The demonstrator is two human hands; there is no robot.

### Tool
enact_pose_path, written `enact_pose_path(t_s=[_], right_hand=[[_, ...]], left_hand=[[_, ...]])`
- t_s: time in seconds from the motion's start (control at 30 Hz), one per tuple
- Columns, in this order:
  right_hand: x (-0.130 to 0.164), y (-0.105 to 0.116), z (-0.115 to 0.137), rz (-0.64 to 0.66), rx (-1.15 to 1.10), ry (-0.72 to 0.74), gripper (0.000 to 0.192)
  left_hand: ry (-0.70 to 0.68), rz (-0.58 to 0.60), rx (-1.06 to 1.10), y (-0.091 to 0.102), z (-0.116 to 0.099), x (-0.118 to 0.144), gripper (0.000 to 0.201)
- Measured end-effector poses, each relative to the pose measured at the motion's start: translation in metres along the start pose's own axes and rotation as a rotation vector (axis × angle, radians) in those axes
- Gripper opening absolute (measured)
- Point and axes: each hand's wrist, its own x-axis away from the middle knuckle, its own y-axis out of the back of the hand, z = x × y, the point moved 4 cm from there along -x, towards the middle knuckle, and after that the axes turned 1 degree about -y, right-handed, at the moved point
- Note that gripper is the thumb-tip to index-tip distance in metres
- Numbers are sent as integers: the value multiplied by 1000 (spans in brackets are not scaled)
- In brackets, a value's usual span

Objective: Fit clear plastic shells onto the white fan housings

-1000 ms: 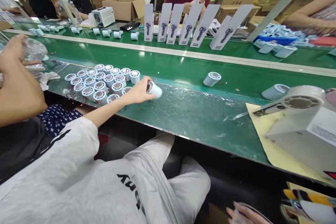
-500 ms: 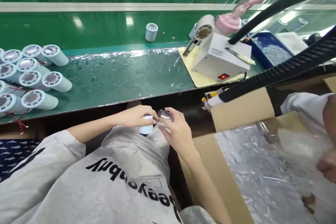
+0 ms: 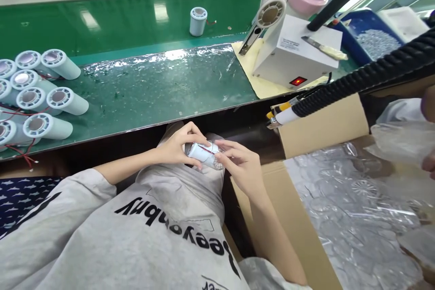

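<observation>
Over my lap, my left hand grips a light blue cylinder between thumb and fingers. A red wire lies along the cylinder's side. From the other side, the fingers of my right hand close on a clear plastic cover with a ribbed round end. The cover appears to be around at least the right part of the cylinder; its exact extent is hard to make out. Similar light blue cylinders with red wires stand grouped on the bench at the left. Another cylinder stands alone farther back.
A white box-shaped machine with a lit red switch stands on the bench, a knife on top. A black ribbed hose crosses the right side. Below it, an open carton holds clear plastic covers, beside a co-worker's hand.
The cylinder and the clear cover, earlier side by side, are now brought together, with the cover over part of the cylinder. The view has tilted down slightly.
</observation>
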Motion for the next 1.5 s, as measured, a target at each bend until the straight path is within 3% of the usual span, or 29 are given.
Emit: enact_pose_path(t_s=[0.23, 0.33, 0.43, 0.5, 0.67, 1.07, 1.5], right_hand=[[2, 3, -16, -70, -282, -175, 31], [3, 4, -16, 5, -271, -54, 22], [9, 4, -10, 78, 3, 150, 32], [13, 5, -9, 73, 114, 189, 33], [20, 4, -15, 110, -68, 78, 42], [19, 3, -16, 137, -314, -169, 54], [21, -10, -30, 125, -509, -431, 60]], left_hand=[[166, 199, 98, -6, -9, -5, 63], [295, 179, 300, -7, -10, -3, 66], [393, 125, 524, -9, -8, 1, 69], [421, 130, 571, -10, -8, 3, 72], [345, 219, 492, -5, -15, 2, 81], [158, 256, 380, -2, -29, -2, 70], [128, 286, 255, -1, -31, 1, 65]])
